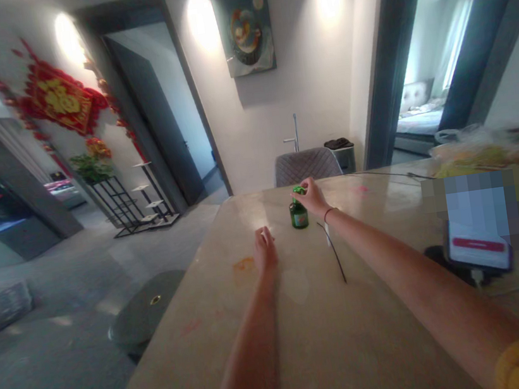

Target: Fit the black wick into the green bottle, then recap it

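Note:
A small green bottle (pixel 298 215) stands upright on the beige table (pixel 306 329) near its far end. My right hand (pixel 310 197) is stretched out over it, fingers pinched on the green cap (pixel 298 190) at the bottle's top. My left hand (pixel 264 249) rests on the tabletop a little to the left of the bottle and nearer to me, fingers curled together, with nothing visible in it. A thin dark cable (pixel 335 255) lies on the table just below my right wrist.
A phone on a stand (pixel 479 245) sits at the right edge, with bags of food (pixel 488 151) behind it. A grey chair (pixel 306 165) stands at the table's far end and a round stool (pixel 147 316) to its left. An orange stain (pixel 244 263) marks the tabletop.

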Action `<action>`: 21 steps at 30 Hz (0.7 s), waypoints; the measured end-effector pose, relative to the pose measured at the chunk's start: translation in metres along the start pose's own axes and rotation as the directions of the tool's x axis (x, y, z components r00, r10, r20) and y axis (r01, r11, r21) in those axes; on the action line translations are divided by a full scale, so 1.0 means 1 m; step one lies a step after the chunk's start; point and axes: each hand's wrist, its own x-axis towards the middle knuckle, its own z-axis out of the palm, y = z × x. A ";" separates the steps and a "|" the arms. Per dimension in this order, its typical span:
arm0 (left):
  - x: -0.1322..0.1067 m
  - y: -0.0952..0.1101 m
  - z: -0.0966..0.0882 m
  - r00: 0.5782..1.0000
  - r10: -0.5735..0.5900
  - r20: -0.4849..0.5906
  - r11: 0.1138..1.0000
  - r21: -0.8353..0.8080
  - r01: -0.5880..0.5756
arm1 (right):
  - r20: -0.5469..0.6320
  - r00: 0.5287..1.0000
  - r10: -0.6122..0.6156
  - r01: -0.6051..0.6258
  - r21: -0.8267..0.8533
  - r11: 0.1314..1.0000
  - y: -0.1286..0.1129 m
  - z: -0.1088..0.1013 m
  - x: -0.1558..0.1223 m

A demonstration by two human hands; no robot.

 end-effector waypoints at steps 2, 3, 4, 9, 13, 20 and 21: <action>0.000 0.001 0.000 1.000 -0.009 0.002 1.000 0.003 0.009 | 0.010 0.999 -0.035 0.035 0.010 0.999 0.003 0.004 -0.003; 0.000 0.001 0.000 1.000 -0.007 0.001 1.000 0.001 0.007 | 0.013 0.999 -0.043 0.043 0.011 0.999 0.003 0.005 -0.004; 0.000 0.001 0.000 1.000 -0.001 0.002 1.000 -0.002 0.001 | 0.020 0.999 -0.049 0.049 0.004 0.999 0.004 0.007 -0.005; 0.000 -0.001 0.001 1.000 0.007 0.010 1.000 0.016 -0.007 | 0.175 0.982 -0.067 0.085 -0.096 0.992 0.007 0.008 -0.010; 0.000 -0.001 0.001 1.000 0.008 0.011 0.999 0.044 -0.009 | 0.263 0.962 -0.071 0.112 -0.143 0.983 0.008 0.004 -0.016; -0.001 -0.001 0.009 0.992 0.086 0.097 0.993 0.067 -0.092 | 0.314 0.938 -0.145 0.180 -0.085 0.980 -0.004 -0.016 -0.037; -0.002 -0.002 0.012 0.984 0.113 0.141 0.992 0.030 -0.119 | 0.317 0.935 -0.157 0.185 -0.058 0.981 -0.006 -0.019 -0.043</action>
